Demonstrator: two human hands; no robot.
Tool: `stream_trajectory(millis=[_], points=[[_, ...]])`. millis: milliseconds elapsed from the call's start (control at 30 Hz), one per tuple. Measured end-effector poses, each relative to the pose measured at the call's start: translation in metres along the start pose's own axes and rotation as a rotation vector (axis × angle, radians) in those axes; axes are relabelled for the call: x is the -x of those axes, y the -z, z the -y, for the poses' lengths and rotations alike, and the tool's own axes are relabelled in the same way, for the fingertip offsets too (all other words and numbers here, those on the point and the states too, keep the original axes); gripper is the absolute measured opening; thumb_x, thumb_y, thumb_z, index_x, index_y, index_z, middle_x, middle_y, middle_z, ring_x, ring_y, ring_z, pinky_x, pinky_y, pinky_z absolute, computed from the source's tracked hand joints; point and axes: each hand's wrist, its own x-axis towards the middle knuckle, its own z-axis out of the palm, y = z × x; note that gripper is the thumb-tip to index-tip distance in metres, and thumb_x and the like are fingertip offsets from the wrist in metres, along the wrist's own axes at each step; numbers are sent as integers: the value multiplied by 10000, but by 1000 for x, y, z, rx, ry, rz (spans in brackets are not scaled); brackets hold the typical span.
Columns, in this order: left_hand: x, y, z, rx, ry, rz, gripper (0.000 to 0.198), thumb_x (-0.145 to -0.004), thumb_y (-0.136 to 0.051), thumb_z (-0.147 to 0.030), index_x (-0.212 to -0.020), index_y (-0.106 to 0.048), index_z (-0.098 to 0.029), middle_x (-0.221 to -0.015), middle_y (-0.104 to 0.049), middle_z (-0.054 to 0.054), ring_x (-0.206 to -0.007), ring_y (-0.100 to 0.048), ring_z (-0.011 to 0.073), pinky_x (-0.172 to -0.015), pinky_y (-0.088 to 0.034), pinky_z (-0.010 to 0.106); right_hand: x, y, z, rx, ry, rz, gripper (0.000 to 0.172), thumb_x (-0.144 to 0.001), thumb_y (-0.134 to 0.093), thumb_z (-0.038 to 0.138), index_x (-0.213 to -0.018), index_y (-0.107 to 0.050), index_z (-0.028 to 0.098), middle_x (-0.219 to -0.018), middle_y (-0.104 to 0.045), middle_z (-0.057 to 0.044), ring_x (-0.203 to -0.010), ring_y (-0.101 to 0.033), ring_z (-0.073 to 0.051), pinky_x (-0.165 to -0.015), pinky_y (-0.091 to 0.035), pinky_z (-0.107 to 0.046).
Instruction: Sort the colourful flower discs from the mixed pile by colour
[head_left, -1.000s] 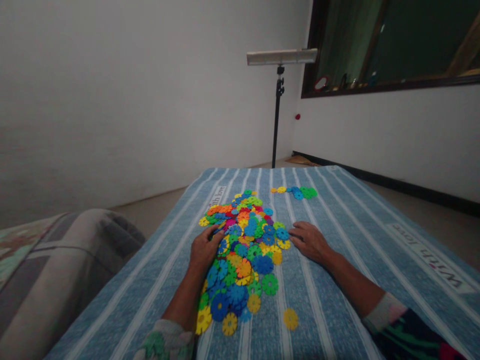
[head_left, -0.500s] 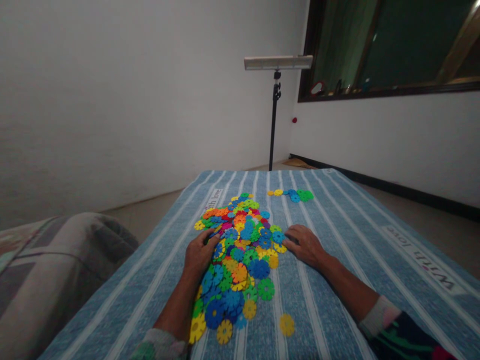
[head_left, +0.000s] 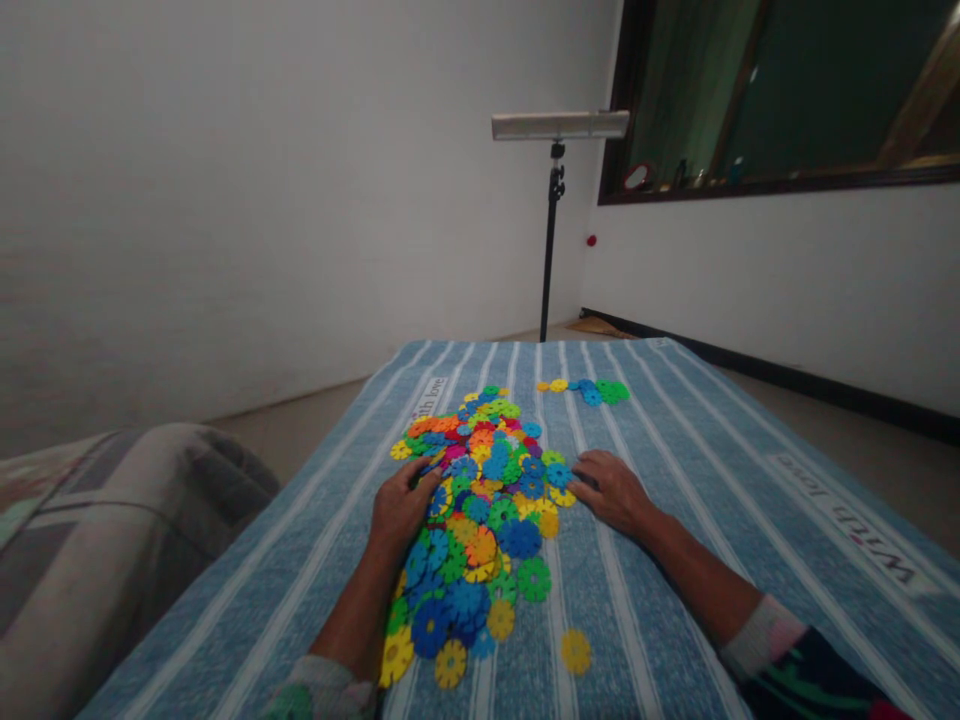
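A heap of flat, notched plastic discs (head_left: 480,500) in many colours lies on a blue striped cloth (head_left: 697,470). My left hand (head_left: 401,505) rests palm down on the heap's left edge, fingers together and lying flat over the discs. My right hand (head_left: 613,490) lies flat on the cloth at the heap's right edge, fingertips touching the nearest discs. Neither hand lifts anything. A short joined row of yellow, blue and green discs (head_left: 589,389) sits apart, farther back. One yellow disc (head_left: 575,651) lies alone near me.
A lamp bar on a black stand (head_left: 553,200) rises behind the far end of the cloth. A grey rolled cushion (head_left: 127,540) lies at the left. A dark-framed window (head_left: 780,100) fills the upper right wall. Bare floor surrounds the cloth.
Both hands stay at the sides of the heap; only the view has shifted slightly. Nothing was picked up or let go.
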Motion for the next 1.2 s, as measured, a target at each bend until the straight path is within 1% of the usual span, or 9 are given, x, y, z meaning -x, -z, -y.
stream_trajectory(millis=[367, 600, 800, 1200], points=[[1, 1, 0, -8, 8, 21, 469, -743, -567, -465, -1075, -720, -172, -1136, -718, 72, -1083, -642, 272, -979, -471, 369, 0, -2, -3, 3, -2, 10, 222, -899, -528, 355, -890, -697, 211, -983, -656, -75, -960, -582, -206, -869, -419, -326], [-1, -3, 6, 14, -11, 10, 450, -746, -580, -445, -1080, -713, -174, -1124, -722, 70, -1062, -649, 268, -966, -478, 378, 1, -2, -4, -8, 16, -8, 211, -895, -540, 341, -906, -701, 206, -1031, -657, -80, -982, -587, -207, -890, -422, -326], [-1, -4, 8, -4, -12, 15, 458, -744, -573, -443, -1085, -712, -170, -1113, -725, 79, -1056, -652, 273, -948, -488, 382, 2, -3, -5, -19, 29, -6, 213, -893, -538, 339, -903, -698, 199, -1018, -657, -87, -974, -592, -214, -884, -434, -342], [-1, -7, 9, 8, -18, 6, 452, -748, -575, -441, -1085, -710, -172, -1126, -720, 85, -1086, -643, 272, -970, -475, 390, 3, -4, -6, -9, 50, -45, 232, -903, -519, 350, -909, -701, 205, -1001, -664, -89, -951, -602, -217, -875, -446, -359]])
